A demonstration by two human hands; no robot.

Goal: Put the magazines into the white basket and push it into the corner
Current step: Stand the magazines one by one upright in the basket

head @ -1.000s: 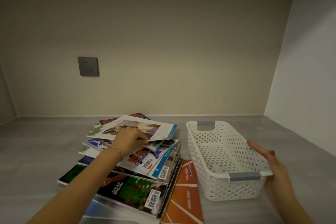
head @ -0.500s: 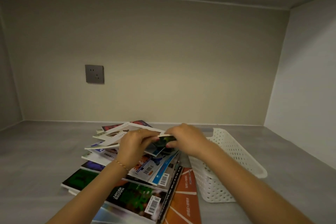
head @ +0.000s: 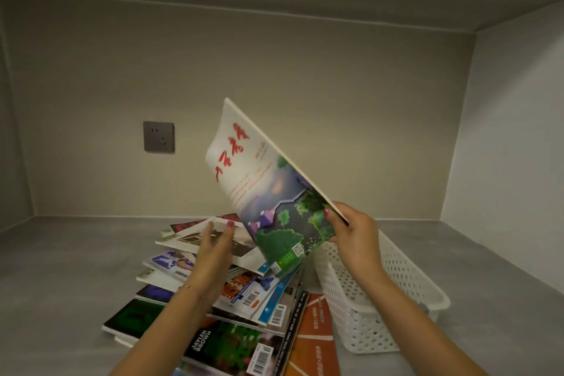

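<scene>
My right hand (head: pixel 355 236) grips one magazine (head: pixel 268 189) by its lower right corner and holds it up, tilted almost upright, above the stack and the basket's near left side. Its cover is white with red script on top and green trees below. My left hand (head: pixel 215 246) hovers with fingers spread over the top of the messy magazine stack (head: pixel 244 293) and holds nothing. The white perforated basket (head: pixel 396 290) stands on the grey surface just right of the stack, partly hidden by my right forearm.
A grey shelf surface (head: pixel 76 268) is closed in by a beige back wall, a pale right wall (head: pixel 512 137) and a ceiling. A grey wall socket (head: pixel 158 136) is on the back wall. An orange magazine (head: pixel 314 342) lies between stack and basket.
My right hand left the basket's side, met the left hand at the top of the stack, and has lifted one magazine up and to the right. The left hand has let go.
</scene>
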